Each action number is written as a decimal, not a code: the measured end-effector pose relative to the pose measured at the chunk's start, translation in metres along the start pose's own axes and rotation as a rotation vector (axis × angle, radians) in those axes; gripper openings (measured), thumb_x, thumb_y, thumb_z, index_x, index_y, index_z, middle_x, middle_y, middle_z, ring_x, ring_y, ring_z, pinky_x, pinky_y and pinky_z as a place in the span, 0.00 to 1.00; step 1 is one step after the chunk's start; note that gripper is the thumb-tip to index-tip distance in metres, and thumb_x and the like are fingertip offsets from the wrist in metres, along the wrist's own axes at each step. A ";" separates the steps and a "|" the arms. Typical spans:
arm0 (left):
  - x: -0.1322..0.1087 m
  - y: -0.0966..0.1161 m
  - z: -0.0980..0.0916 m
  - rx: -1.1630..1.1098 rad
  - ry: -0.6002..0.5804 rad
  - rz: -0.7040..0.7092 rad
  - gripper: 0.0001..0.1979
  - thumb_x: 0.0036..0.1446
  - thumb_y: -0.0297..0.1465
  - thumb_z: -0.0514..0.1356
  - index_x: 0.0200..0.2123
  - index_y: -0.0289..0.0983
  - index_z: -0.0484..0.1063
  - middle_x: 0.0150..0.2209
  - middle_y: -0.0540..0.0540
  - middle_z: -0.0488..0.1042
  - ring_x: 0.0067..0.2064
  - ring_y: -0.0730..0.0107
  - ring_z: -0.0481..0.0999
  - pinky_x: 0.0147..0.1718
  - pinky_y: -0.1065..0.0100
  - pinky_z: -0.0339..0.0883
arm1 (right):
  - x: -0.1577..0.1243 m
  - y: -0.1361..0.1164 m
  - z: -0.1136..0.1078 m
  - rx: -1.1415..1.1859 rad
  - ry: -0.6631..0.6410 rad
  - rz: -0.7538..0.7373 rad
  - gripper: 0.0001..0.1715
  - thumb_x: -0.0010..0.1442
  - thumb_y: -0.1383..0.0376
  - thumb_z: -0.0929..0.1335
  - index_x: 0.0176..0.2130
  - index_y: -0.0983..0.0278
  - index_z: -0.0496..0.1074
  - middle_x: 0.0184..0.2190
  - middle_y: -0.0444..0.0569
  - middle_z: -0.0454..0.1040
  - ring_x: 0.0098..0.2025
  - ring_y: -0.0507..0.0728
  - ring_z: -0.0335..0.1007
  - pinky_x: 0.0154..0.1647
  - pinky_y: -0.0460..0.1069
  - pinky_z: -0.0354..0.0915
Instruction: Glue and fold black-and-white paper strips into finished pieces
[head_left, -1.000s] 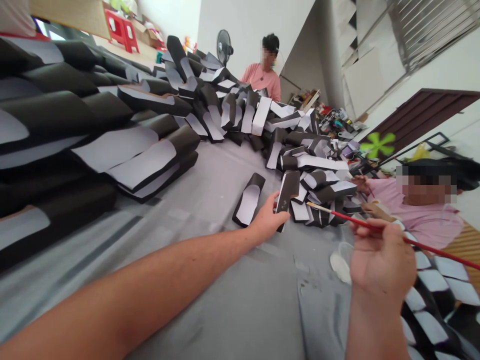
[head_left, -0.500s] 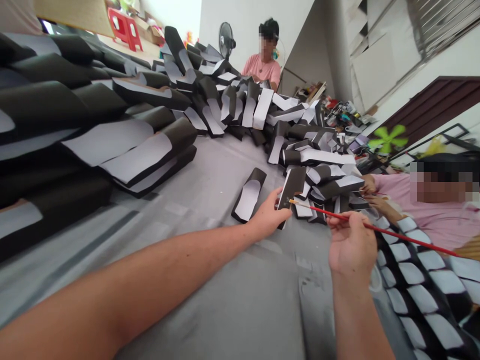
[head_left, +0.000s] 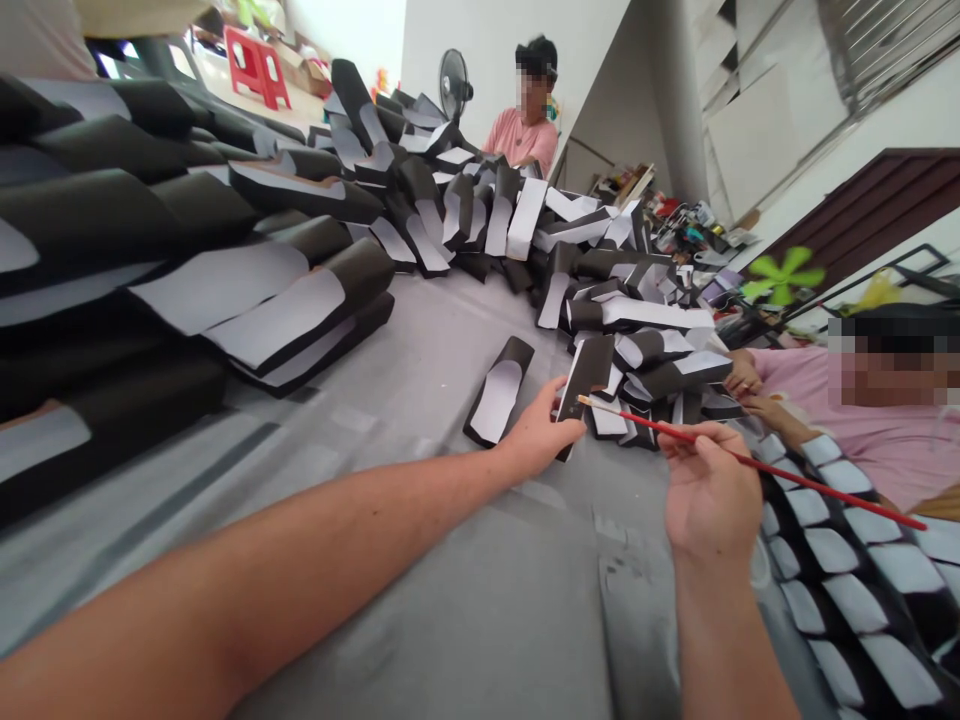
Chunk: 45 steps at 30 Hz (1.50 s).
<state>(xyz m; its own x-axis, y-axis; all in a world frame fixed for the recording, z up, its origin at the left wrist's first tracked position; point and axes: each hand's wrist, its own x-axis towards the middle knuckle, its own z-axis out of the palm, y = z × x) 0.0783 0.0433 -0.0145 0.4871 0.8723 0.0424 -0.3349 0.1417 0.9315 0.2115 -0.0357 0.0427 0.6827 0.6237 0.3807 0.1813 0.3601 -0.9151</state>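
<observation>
My left hand (head_left: pixel 546 432) is closed on a black box-like paper piece (head_left: pixel 589 368), thumb on the near side, holding it tilted over the grey table cover (head_left: pixel 420 390). A long thin paintbrush (head_left: pixel 787 472) with a red handle is pinched in my right hand (head_left: pixel 712 485). Its pale bristle tip is at the dark face of the held piece, near my left thumb; whether it touches I cannot tell. Just left of that piece lies a black-and-white folded paper piece (head_left: pixel 499 392).
Heaped black-and-white paper pieces (head_left: pixel 427 210) line the far side; larger stacks (head_left: pixel 300 290) stand at left. One person in pink (head_left: pixel 525 135) sits at the back, another (head_left: pixel 885 430) at right beside white-patched black rows (head_left: pixel 832 550). A fan (head_left: pixel 452 85) and red stool (head_left: pixel 256 68) stand behind.
My right hand has shifted slightly right, and the brush handle's rear end has dipped. The brush tip stays by the held piece. My left hand has barely moved.
</observation>
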 end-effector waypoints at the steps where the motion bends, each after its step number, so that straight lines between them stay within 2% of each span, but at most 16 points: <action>1: 0.000 0.000 0.000 0.003 -0.001 0.003 0.32 0.42 0.26 0.59 0.55 0.39 0.64 0.38 0.46 0.71 0.35 0.69 0.68 0.36 0.68 0.62 | 0.000 0.000 0.000 0.004 0.001 0.002 0.07 0.42 0.66 0.67 0.27 0.62 0.66 0.22 0.39 0.70 0.29 0.51 0.70 0.36 0.49 0.66; 8: 0.000 0.000 -0.001 -0.009 -0.033 -0.019 0.34 0.43 0.26 0.58 0.58 0.39 0.60 0.43 0.45 0.69 0.40 0.68 0.69 0.41 0.66 0.62 | 0.000 0.002 0.003 0.022 0.048 0.025 0.08 0.39 0.66 0.68 0.24 0.62 0.65 0.21 0.38 0.71 0.28 0.51 0.70 0.36 0.50 0.66; 12: 0.000 -0.002 -0.001 0.008 -0.040 -0.027 0.35 0.45 0.27 0.57 0.60 0.40 0.57 0.43 0.46 0.69 0.39 0.67 0.69 0.40 0.65 0.63 | 0.001 0.003 0.001 0.038 0.048 0.027 0.08 0.38 0.66 0.68 0.24 0.62 0.65 0.21 0.38 0.71 0.28 0.51 0.70 0.36 0.50 0.65; 21: 0.001 -0.003 -0.001 0.022 -0.034 -0.011 0.35 0.45 0.28 0.58 0.60 0.39 0.57 0.42 0.46 0.69 0.38 0.68 0.69 0.41 0.65 0.63 | 0.001 0.008 0.001 0.049 0.033 0.020 0.07 0.39 0.66 0.68 0.24 0.62 0.65 0.21 0.39 0.72 0.29 0.51 0.70 0.37 0.50 0.64; 27: 0.001 -0.004 -0.002 0.007 -0.029 -0.005 0.35 0.44 0.27 0.59 0.59 0.40 0.58 0.41 0.46 0.69 0.39 0.68 0.69 0.41 0.66 0.63 | 0.001 0.009 -0.002 0.036 -0.023 0.011 0.05 0.40 0.66 0.67 0.23 0.62 0.65 0.21 0.40 0.73 0.29 0.53 0.71 0.38 0.51 0.64; 32: 0.001 -0.004 -0.002 0.012 -0.039 -0.020 0.36 0.44 0.28 0.58 0.60 0.40 0.57 0.42 0.45 0.69 0.39 0.68 0.68 0.41 0.66 0.62 | 0.001 0.009 -0.001 0.036 0.013 -0.003 0.05 0.40 0.67 0.67 0.24 0.62 0.65 0.21 0.39 0.72 0.29 0.52 0.71 0.38 0.51 0.64; 38: 0.002 -0.005 -0.002 0.075 -0.022 0.004 0.34 0.46 0.28 0.58 0.60 0.39 0.58 0.41 0.46 0.68 0.39 0.68 0.68 0.42 0.65 0.62 | 0.003 0.010 -0.004 0.026 -0.021 -0.010 0.04 0.41 0.67 0.66 0.23 0.61 0.65 0.21 0.39 0.72 0.29 0.53 0.71 0.39 0.51 0.64; 45: 0.003 -0.009 -0.002 0.000 -0.040 0.017 0.35 0.46 0.29 0.59 0.60 0.40 0.58 0.45 0.45 0.69 0.42 0.66 0.69 0.45 0.64 0.62 | 0.001 0.011 -0.003 0.027 -0.026 -0.010 0.04 0.40 0.67 0.66 0.23 0.61 0.65 0.21 0.39 0.73 0.29 0.53 0.71 0.39 0.51 0.63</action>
<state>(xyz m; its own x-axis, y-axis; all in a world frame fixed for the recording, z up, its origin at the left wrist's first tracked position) 0.0809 0.0459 -0.0236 0.5135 0.8550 0.0725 -0.3431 0.1271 0.9307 0.2163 -0.0330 0.0325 0.6623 0.6379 0.3930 0.1681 0.3847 -0.9076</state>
